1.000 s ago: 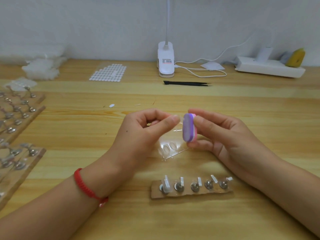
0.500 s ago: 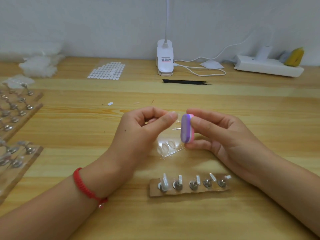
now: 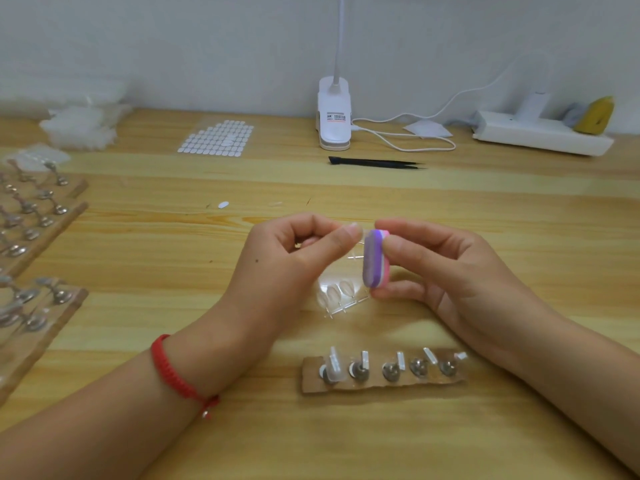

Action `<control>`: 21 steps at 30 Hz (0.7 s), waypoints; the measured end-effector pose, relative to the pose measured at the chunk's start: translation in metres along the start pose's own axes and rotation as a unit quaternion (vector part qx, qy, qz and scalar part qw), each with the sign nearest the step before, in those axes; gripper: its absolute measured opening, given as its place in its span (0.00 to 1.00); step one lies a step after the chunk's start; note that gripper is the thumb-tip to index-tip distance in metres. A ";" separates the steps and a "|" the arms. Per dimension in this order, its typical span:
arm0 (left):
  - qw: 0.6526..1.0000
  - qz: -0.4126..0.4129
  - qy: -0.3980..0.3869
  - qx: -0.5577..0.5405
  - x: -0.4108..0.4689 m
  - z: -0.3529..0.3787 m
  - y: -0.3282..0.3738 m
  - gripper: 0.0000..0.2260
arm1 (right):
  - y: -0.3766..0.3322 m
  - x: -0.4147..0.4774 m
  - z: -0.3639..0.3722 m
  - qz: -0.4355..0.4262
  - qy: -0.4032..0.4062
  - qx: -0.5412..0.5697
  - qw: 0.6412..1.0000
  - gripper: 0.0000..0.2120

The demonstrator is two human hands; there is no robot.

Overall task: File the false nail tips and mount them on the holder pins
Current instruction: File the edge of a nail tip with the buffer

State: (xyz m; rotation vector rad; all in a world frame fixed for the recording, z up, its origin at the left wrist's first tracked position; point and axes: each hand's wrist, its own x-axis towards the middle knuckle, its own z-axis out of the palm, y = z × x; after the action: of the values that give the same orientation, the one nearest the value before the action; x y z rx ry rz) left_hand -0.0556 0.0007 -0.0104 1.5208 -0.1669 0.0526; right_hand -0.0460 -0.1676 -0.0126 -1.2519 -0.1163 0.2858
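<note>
Now the right hand grips a purple-pink buffer block upright. The left hand pinches thumb to forefinger beside it, anything between them indiscernible. Clear nail tips lie just below.

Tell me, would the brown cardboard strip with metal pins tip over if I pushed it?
Probably it slides, not tips: the brown cardboard strip lies flat on the wooden table. It looks thin, so likely light, and may bend if lifted by one end.
</note>
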 end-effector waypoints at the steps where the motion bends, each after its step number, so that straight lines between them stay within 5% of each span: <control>1: 1.000 -0.001 -0.002 0.002 0.000 0.000 0.000 0.08 | 0.000 0.000 0.000 -0.002 0.002 0.001 1.000 0.15; 21: 1.000 0.005 -0.027 0.015 -0.001 0.001 0.000 0.08 | -0.002 0.002 -0.005 0.005 0.000 0.044 0.999 0.10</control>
State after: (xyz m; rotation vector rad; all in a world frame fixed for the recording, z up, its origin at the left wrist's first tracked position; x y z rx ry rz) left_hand -0.0567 0.0000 -0.0101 1.5514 -0.2172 0.0224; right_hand -0.0426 -0.1718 -0.0123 -1.1657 -0.0971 0.2963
